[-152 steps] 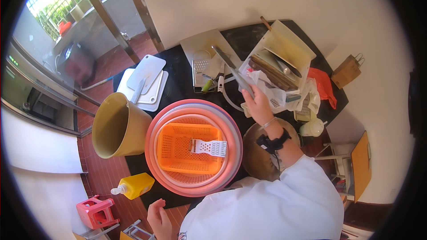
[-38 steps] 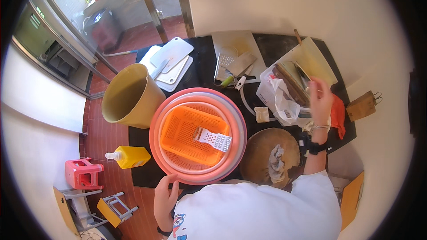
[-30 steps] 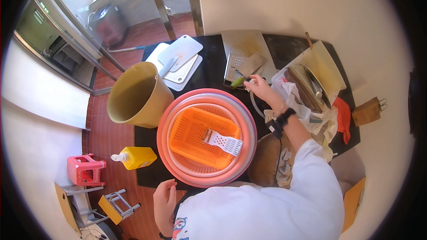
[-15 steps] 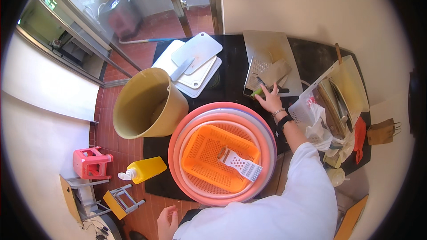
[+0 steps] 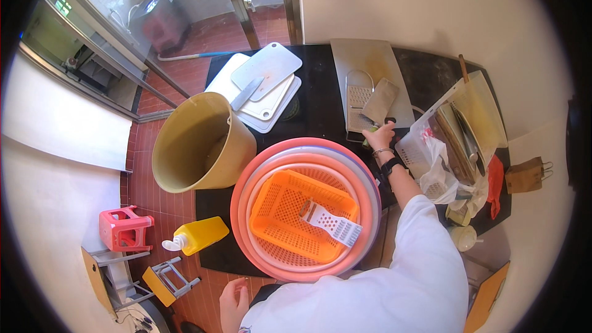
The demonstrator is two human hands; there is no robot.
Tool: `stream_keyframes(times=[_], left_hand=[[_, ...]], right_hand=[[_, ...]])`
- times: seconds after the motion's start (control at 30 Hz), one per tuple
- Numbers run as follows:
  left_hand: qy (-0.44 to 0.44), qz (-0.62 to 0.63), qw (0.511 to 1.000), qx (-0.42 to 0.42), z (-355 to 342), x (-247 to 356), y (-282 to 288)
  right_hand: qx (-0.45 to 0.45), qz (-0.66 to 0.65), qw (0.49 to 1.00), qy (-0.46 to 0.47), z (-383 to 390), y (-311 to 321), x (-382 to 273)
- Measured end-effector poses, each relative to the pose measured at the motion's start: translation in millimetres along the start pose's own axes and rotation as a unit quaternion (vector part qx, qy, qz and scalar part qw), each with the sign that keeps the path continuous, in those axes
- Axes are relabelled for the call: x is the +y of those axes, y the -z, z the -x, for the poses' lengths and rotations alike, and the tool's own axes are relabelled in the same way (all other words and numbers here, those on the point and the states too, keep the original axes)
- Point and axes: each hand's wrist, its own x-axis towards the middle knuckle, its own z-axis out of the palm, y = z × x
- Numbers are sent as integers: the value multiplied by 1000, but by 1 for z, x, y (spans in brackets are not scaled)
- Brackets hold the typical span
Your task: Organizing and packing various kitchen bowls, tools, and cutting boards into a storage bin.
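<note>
My right hand [image 5: 381, 135] reaches over the table's far right side. Its fingers are closed round a green-handled kitchen tool [image 5: 367, 143], whose head my hand and the cleaver partly obscure. Beside it lies a cleaver [image 5: 380, 100] with a dark handle, its blade resting over a flat metal grater [image 5: 357, 96]. Both lie at a grey metal board [image 5: 377, 55]. Low in the view, my left hand [image 5: 233, 302] hangs near the table's front edge, fingers loosely bent and apart from the thumb, with nothing visible in it.
Nested basins [image 5: 240, 209] hold an orange basket [image 5: 271, 225] with a white grater [image 5: 333, 224]. To the left are a tan bucket [image 5: 179, 148] and a yellow bottle [image 5: 206, 235]. A knife [image 5: 248, 92] lies on stacked cutting boards [image 5: 271, 65]. A white rack [image 5: 419, 151] stands right.
My right hand has drawn back slightly toward me and turned, closing round the green-handled tool. The cleaver has shifted a little beside it. My left hand stays low.
</note>
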Motion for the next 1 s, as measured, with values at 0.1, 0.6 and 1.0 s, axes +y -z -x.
stream_keyframes(times=[0.1,0.6,1.0], left_hand=[[-5,8,1000,-1,-2,-6,-1],[1,10,1000,-2,-2,6,-2],[-53,2,997,-50,-10,1,1]], right_hand=[[5,9,1000,-20,-2,8,-1],[-76,-51,992,-85,-17,20,21],[-288,-545,765,-188,46,108,-42]])
